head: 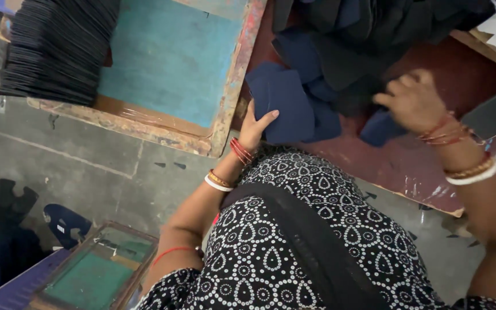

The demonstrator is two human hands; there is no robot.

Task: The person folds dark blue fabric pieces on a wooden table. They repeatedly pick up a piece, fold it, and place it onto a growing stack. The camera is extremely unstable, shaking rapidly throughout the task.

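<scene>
The left hand point(256, 127) grips the edge of a navy fabric piece point(285, 103), flat and smooth-edged, on the red table point(420, 166). The right hand point(411, 100) curls closed over another piece point(381, 127). More cut pieces point(374, 23) heap behind; a teal screen frame point(225, 109) sits just left.
</scene>
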